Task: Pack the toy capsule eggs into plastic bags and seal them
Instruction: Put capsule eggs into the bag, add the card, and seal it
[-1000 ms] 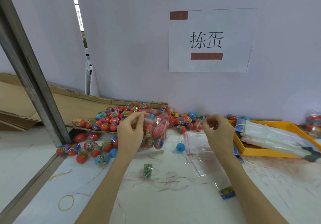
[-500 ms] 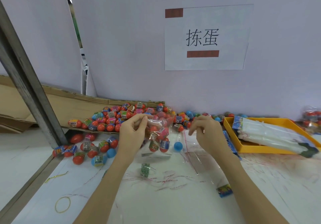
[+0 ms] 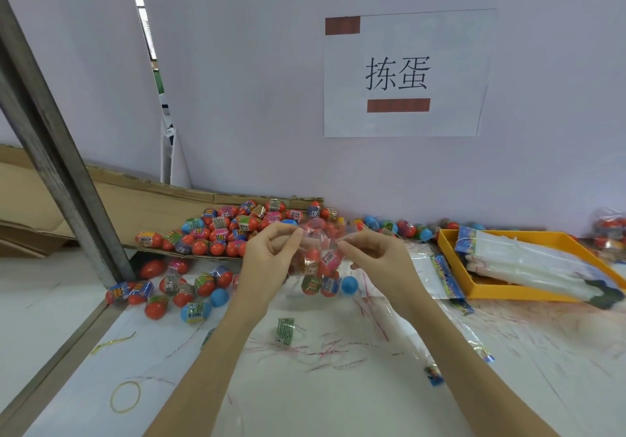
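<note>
- We hold one clear plastic bag [image 3: 318, 260] of toy capsule eggs [image 3: 313, 284] above the desk [image 3: 338, 385], hanging between our two hands.
- The left hand [image 3: 267, 260] pinches the left top corner of the bag between thumb and fingers [image 3: 293, 233]; the right hand [image 3: 376, 260] pinches the right top corner in the same way.
- We judge the film thin, soft and slippery, so it is better to take it at the top strip, not at the belly.
- The eggs look hard and light; their weight pulls the bag down and keeps the mouth straight for sealing.
- Behind the fingers lies the loose egg pile [image 3: 230, 230]; right of them, empty bags [image 3: 437, 277] and a yellow tray [image 3: 450, 260].
</note>
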`<control>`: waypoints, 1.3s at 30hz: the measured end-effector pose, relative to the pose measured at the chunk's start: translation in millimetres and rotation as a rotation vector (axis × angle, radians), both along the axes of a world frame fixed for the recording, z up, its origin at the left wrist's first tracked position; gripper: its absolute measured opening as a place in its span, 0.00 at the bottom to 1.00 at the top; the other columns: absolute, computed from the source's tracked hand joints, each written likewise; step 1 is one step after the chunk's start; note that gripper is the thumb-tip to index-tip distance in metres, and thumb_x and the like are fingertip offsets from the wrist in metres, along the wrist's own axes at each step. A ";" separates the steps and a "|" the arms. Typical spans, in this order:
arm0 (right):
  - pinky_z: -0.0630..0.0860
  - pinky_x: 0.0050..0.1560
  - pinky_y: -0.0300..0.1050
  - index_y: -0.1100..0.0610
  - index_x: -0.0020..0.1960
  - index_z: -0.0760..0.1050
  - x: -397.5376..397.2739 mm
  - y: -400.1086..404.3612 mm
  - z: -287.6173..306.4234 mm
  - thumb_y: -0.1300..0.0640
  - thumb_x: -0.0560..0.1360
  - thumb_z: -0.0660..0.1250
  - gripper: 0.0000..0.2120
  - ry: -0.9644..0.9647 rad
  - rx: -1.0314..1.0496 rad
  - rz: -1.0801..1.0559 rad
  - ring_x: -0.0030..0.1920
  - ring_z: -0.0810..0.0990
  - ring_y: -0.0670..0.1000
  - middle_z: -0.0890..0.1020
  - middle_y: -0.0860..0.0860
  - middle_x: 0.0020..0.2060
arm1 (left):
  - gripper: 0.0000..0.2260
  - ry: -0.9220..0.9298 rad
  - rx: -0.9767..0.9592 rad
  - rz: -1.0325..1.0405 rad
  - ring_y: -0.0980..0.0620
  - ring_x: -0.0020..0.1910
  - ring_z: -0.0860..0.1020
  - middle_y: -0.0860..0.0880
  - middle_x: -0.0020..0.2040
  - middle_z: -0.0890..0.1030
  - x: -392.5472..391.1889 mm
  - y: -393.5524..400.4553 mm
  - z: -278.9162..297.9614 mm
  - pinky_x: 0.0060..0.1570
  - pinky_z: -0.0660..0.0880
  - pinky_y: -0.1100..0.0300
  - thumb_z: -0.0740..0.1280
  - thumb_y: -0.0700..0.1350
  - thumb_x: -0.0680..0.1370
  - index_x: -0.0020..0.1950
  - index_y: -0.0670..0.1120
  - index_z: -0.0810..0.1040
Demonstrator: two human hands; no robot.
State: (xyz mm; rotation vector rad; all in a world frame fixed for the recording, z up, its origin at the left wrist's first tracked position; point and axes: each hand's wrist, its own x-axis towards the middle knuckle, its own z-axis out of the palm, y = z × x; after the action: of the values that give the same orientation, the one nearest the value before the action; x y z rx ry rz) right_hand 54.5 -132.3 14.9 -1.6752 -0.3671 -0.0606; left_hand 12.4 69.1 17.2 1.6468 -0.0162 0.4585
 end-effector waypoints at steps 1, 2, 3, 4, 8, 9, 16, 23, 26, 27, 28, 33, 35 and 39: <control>0.82 0.45 0.38 0.53 0.51 0.87 -0.2 -0.3 -0.6 0.56 0.78 0.74 0.04 -0.007 0.001 -0.017 0.45 0.86 0.47 0.88 0.47 0.43 | 0.05 0.014 -0.016 -0.016 0.43 0.49 0.87 0.48 0.46 0.89 0.2 0.5 -0.7 0.57 0.82 0.40 0.69 0.44 0.83 0.56 0.45 0.82; 0.82 0.44 0.38 0.53 0.51 0.87 -0.2 -1.0 -0.3 0.56 0.77 0.74 0.03 -0.011 0.009 -0.028 0.44 0.86 0.47 0.88 0.47 0.42 | 0.05 0.029 -0.036 -0.027 0.36 0.49 0.86 0.47 0.47 0.89 0.6 1.6 -1.6 0.57 0.81 0.35 0.70 0.45 0.83 0.56 0.44 0.82; 0.82 0.44 0.38 0.52 0.50 0.87 0.3 -1.8 0.3 0.57 0.77 0.74 0.03 -0.010 0.023 -0.033 0.43 0.86 0.46 0.88 0.48 0.41 | 0.06 0.041 -0.064 -0.031 0.30 0.50 0.84 0.45 0.48 0.89 1.6 3.9 -2.7 0.57 0.79 0.30 0.71 0.46 0.83 0.56 0.44 0.82; 0.82 0.43 0.37 0.52 0.49 0.87 0.8 -3.0 0.7 0.57 0.77 0.74 0.03 -0.005 0.036 -0.036 0.42 0.86 0.46 0.88 0.47 0.41 | 0.06 0.048 -0.103 -0.033 0.29 0.51 0.83 0.44 0.49 0.89 2.9 6.4 -4.0 0.57 0.79 0.30 0.72 0.46 0.82 0.56 0.44 0.83; 0.82 0.41 0.37 0.49 0.48 0.87 2.2 -5.1 2.6 0.57 0.77 0.74 0.04 0.025 0.039 -0.046 0.42 0.85 0.46 0.88 0.47 0.40 | 0.04 0.066 -0.218 -0.084 0.39 0.52 0.86 0.41 0.49 0.88 5.4 14.3 -5.8 0.55 0.83 0.49 0.73 0.42 0.80 0.52 0.44 0.86; 0.82 0.41 0.37 0.49 0.48 0.87 2.0 -5.4 2.7 0.58 0.77 0.73 0.05 0.027 0.045 -0.039 0.42 0.85 0.46 0.88 0.47 0.40 | 0.04 0.070 -0.213 -0.093 0.40 0.51 0.86 0.41 0.49 0.88 5.7 15.5 -6.3 0.54 0.83 0.50 0.73 0.42 0.80 0.52 0.44 0.87; 0.82 0.43 0.39 0.54 0.53 0.87 -1.3 -10.0 6.7 0.62 0.79 0.71 0.07 0.020 0.079 0.016 0.41 0.86 0.51 0.88 0.52 0.42 | 0.11 0.040 -0.118 -0.169 0.44 0.49 0.87 0.42 0.48 0.88 1.8 23.7 -2.1 0.49 0.83 0.59 0.77 0.48 0.73 0.53 0.47 0.88; 0.82 0.44 0.38 0.55 0.54 0.87 -0.2 -17.1 9.5 0.61 0.77 0.74 0.07 0.005 0.042 0.016 0.44 0.85 0.49 0.89 0.49 0.44 | 0.11 0.045 -0.049 -0.199 0.45 0.52 0.87 0.44 0.51 0.89 1.4 31.7 -1.1 0.54 0.83 0.57 0.77 0.46 0.73 0.54 0.46 0.89; 0.81 0.47 0.36 0.54 0.54 0.87 -0.1 -18.8 9.9 0.62 0.77 0.74 0.08 0.000 0.038 0.061 0.47 0.86 0.48 0.89 0.48 0.46 | 0.07 0.050 -0.055 -0.212 0.44 0.50 0.87 0.43 0.50 0.88 2.2 34.4 -1.5 0.53 0.83 0.57 0.77 0.42 0.75 0.52 0.48 0.89; 0.81 0.48 0.36 0.53 0.54 0.87 0.2 -19.1 10.3 0.62 0.77 0.74 0.09 0.004 0.038 0.077 0.48 0.87 0.48 0.89 0.48 0.46 | 0.06 0.050 -0.052 -0.212 0.44 0.50 0.87 0.43 0.50 0.88 2.4 35.0 -1.9 0.52 0.83 0.57 0.76 0.41 0.76 0.52 0.48 0.89; 0.81 0.48 0.35 0.52 0.54 0.87 0.3 -19.3 10.9 0.62 0.77 0.74 0.09 0.007 0.035 0.088 0.48 0.87 0.49 0.89 0.48 0.47 | 0.06 0.050 -0.048 -0.211 0.44 0.50 0.87 0.43 0.50 0.88 2.5 35.6 -2.3 0.52 0.83 0.57 0.76 0.40 0.77 0.52 0.48 0.89; 0.80 0.49 0.33 0.47 0.49 0.88 -0.9 -20.7 12.6 0.63 0.77 0.73 0.12 -0.019 0.031 0.127 0.50 0.87 0.47 0.88 0.48 0.47 | 0.07 0.039 -0.048 -0.217 0.44 0.51 0.87 0.43 0.50 0.88 3.1 38.2 -3.0 0.51 0.83 0.58 0.74 0.38 0.78 0.52 0.48 0.89; 0.80 0.49 0.33 0.47 0.49 0.88 -1.3 -21.4 12.2 0.64 0.77 0.73 0.13 -0.031 0.025 0.136 0.50 0.86 0.47 0.88 0.48 0.47 | 0.06 0.043 -0.033 -0.215 0.44 0.52 0.87 0.44 0.50 0.88 3.5 39.1 -3.3 0.53 0.83 0.57 0.74 0.38 0.78 0.51 0.48 0.89; 0.80 0.50 0.34 0.48 0.48 0.88 -1.1 -21.3 11.7 0.66 0.78 0.71 0.14 -0.041 0.008 0.120 0.50 0.86 0.48 0.88 0.48 0.46 | 0.10 0.018 0.020 -0.194 0.46 0.52 0.86 0.45 0.49 0.88 2.9 39.0 -4.1 0.53 0.82 0.59 0.72 0.34 0.79 0.49 0.49 0.89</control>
State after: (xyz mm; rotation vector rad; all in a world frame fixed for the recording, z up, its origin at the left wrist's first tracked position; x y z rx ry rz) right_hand 53.4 -153.5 26.6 -1.6423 -0.4972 -0.0070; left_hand 15.3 108.2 13.1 1.6504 -0.1658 0.2962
